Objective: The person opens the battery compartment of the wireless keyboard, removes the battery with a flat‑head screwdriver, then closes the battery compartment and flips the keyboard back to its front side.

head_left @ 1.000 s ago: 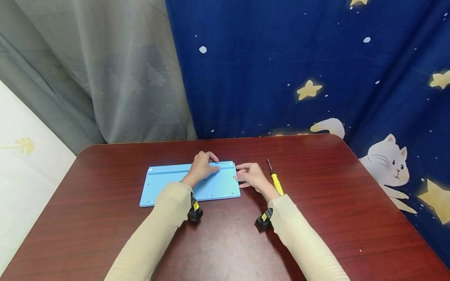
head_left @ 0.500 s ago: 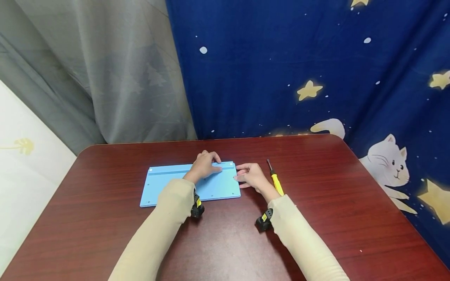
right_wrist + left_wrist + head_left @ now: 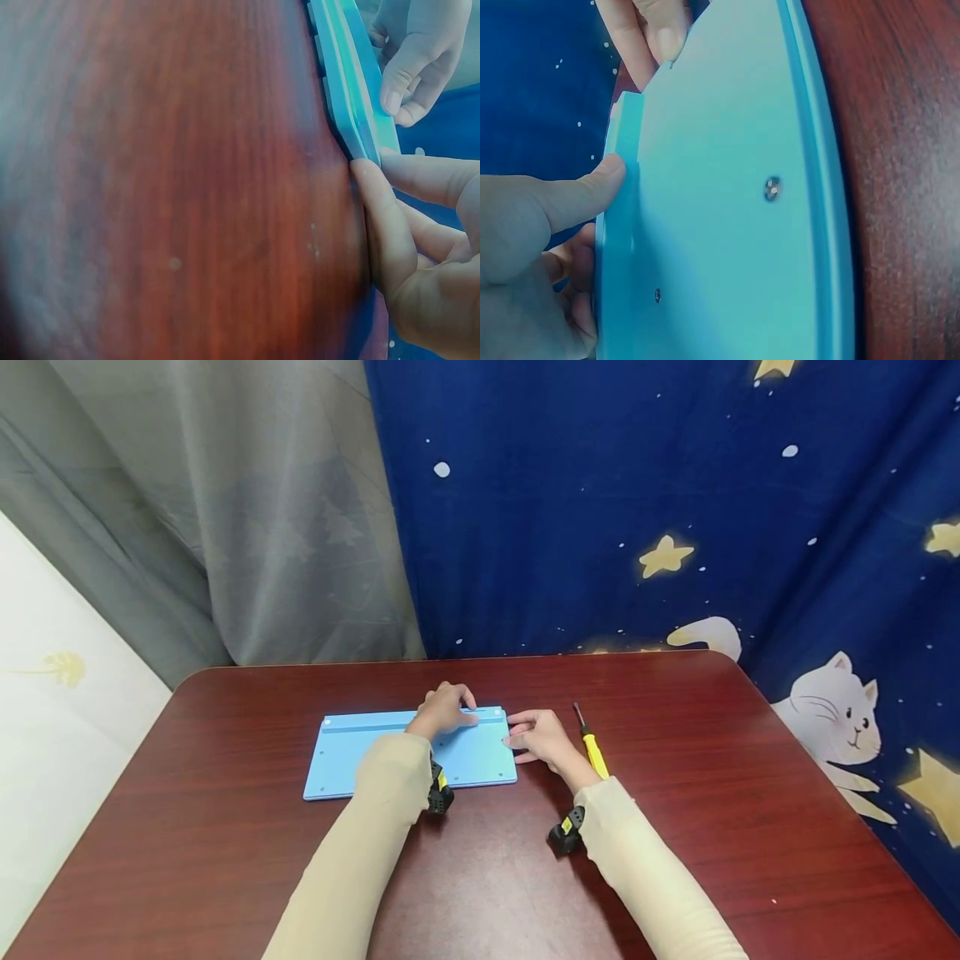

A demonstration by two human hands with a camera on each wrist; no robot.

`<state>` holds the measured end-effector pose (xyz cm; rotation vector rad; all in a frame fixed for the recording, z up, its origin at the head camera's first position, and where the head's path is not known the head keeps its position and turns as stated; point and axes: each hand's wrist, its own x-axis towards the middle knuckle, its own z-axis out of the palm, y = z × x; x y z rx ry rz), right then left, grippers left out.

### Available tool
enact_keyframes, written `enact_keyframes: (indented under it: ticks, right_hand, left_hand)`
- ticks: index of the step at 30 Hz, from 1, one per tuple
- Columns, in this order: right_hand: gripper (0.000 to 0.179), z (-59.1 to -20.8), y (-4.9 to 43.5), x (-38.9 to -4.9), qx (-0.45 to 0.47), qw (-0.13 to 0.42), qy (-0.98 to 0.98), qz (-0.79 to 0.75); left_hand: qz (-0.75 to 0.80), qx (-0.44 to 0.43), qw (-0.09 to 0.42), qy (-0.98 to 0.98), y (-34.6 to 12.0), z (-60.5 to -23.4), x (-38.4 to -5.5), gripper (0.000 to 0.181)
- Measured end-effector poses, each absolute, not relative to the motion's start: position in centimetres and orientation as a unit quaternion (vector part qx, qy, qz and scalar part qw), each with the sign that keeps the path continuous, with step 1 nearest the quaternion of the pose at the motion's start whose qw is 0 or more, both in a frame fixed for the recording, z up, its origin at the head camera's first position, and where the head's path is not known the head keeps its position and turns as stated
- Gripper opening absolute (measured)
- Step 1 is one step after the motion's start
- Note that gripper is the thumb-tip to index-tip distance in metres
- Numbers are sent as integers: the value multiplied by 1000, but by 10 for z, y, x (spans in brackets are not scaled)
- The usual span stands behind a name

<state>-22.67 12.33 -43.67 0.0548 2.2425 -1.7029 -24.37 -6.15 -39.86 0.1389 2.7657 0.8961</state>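
A light blue keyboard (image 3: 480, 760) lies with its underside up on the table, small screws dotting its back. Keys show along its lower edge in the right wrist view. My left hand (image 3: 444, 710) grips the far long edge, right of the middle. In the left wrist view its thumb (image 3: 592, 191) lies on the raised ridge while the other fingers curl behind that edge. At the right end, my right hand (image 3: 543, 739) pinches the keyboard's side between thumb and fingers, as the right wrist view shows at the corner (image 3: 367, 142).
A screwdriver (image 3: 595, 756) with a yellow handle lies just right of my right hand, partly hidden by the forearm. The dark red wooden table (image 3: 225, 860) reaches back to a grey curtain (image 3: 285, 527) and a blue star-patterned curtain (image 3: 540, 510).
My left hand has slid slightly to the right along the keyboard's far edge, its forearm swinging with it. The right hand keeps its hold, and the head view has shifted a little.
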Motion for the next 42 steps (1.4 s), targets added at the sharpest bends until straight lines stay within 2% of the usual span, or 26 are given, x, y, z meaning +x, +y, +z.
enact_keyframes:
  ticks: [14, 22, 34, 42]
  right_hand:
    - [42, -436, 124, -225, 26, 158, 792, -589]
    - [42, -436, 123, -225, 27, 156, 792, -590]
    - [41, -433, 122, -223, 23, 159, 785, -599]
    - [42, -432, 122, -222, 27, 158, 787, -596]
  left_hand:
    - [297, 30, 175, 938, -57, -389, -245, 16]
    - [309, 19, 191, 931, -55, -388, -246, 7]
    - [325, 38, 160, 931, -60, -388, -245, 8]
    - [408, 44, 122, 904, -67, -392, -249, 9]
